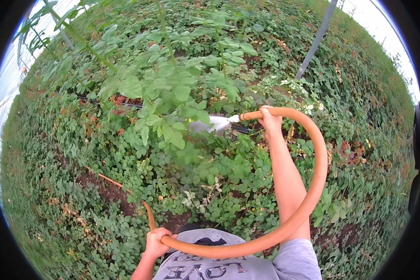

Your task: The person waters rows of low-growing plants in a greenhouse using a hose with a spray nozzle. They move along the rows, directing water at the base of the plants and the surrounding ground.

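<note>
An orange hose (320,168) bends in a wide loop across my front and over my right forearm. My right hand (271,120) grips it close behind the pale spray nozzle (234,119). A white fan of water (211,123) leaves the nozzle toward the left, among the leaves of tall green stems (175,91). Low by my waist, my left hand (158,242) is closed around a farther stretch of the same hose. From there the hose runs up and left, and foliage hides parts of it.
Dense low leafy plants (231,168) surround me. A grey metal post (316,40) rises at the upper right. Dark irrigation pipe (243,130) lies among the plants behind the nozzle. Bare soil (105,190) shows at the left beside the trailing hose. Pale sheeting (7,91) borders the far left.
</note>
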The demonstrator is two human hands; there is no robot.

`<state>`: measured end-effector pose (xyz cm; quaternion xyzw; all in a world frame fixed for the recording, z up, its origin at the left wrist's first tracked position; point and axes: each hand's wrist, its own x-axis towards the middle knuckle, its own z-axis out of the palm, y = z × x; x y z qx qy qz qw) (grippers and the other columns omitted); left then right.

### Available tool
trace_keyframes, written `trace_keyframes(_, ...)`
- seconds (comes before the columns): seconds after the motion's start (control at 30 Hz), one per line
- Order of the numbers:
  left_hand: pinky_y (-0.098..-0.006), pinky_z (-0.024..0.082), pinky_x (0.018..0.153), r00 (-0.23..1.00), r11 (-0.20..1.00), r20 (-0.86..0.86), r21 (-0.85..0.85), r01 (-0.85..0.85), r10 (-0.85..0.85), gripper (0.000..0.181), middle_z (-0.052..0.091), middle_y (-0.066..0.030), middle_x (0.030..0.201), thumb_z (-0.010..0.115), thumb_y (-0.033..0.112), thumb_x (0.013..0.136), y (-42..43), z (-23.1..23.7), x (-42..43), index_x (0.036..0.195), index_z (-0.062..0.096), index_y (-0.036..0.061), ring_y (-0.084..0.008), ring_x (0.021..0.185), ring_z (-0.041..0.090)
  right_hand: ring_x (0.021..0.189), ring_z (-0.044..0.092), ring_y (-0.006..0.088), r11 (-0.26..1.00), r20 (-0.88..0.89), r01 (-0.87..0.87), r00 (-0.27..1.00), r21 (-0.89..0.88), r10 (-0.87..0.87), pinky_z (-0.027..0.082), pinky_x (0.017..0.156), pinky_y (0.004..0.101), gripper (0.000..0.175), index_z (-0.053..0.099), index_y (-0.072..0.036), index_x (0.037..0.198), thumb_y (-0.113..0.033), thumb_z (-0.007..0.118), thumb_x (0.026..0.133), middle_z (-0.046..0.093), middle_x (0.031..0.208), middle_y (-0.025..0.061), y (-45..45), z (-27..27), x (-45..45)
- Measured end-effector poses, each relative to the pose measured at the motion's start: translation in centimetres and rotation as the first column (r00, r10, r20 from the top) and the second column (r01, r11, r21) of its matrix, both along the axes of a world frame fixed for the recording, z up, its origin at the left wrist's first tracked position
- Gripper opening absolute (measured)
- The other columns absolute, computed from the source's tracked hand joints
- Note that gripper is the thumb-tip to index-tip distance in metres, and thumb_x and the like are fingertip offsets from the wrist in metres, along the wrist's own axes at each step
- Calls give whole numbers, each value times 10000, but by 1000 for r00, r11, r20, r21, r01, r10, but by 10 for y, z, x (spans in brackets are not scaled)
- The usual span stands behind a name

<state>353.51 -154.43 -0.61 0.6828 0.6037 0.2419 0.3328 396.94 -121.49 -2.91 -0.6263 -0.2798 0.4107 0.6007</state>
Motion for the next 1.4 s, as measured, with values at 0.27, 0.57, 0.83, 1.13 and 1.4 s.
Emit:
trace_keyframes(0.27, -356, 468, 534, 1000, 999, 2, -25, -24, 24, 250, 596, -78, 609, 832, 125, 692, -6, 1, 5, 653, 595, 55, -262, 557, 594, 806, 613, 166, 999, 49, -14, 999, -43, 16, 531, 684, 319, 154, 648, -74, 938, -163, 651, 812, 608, 902, 40, 21, -1, -15)
trace_keyframes(0.57, -341, 476, 521, 999, 999, 32, -29, -24, 25, 256, 610, -93, 611, 844, 113, 673, 2, -6, 5, 663, 600, 35, -239, 524, 589, 718, 602, 138, 1000, 381, 15, 924, -20, -6, 523, 603, 283, 175, 662, -46, 938, -149, 670, 796, 612, 852, 30, 8, -4, 39)
trace_keyframes(0.83, -348, 464, 515, 998, 998, 0, 35, 57, -57, 259, 599, -88, 600, 841, 110, 666, 15, -2, 6, 649, 593, 36, -244, 527, 581, 732, 589, 133, 999, 277, -8, 961, 45, -5, 509, 605, 271, 168, 648, -39, 948, -150, 671, 823, 597, 840, 33, -2, 2, 44)
trace_keyframes(1.13, -353, 473, 533, 998, 998, 54, -39, 46, -44, 250, 607, -78, 611, 833, 108, 670, 6, -6, 4, 648, 593, 42, -244, 553, 591, 881, 657, 211, 968, 719, 245, 664, 47, -203, 498, 840, 346, 238, 704, -17, 926, -178, 682, 752, 697, 934, 102, -56, 29, 111)
trace_keyframes(1.4, -360, 469, 550, 997, 997, 21, -11, 72, -71, 251, 600, -62, 615, 831, 122, 669, 14, -8, -13, 648, 589, 57, -262, 563, 584, 819, 599, 149, 976, 160, 146, 972, 160, -172, 513, 676, 297, 122, 657, -57, 943, -123, 653, 840, 614, 919, 49, -44, 27, 39)
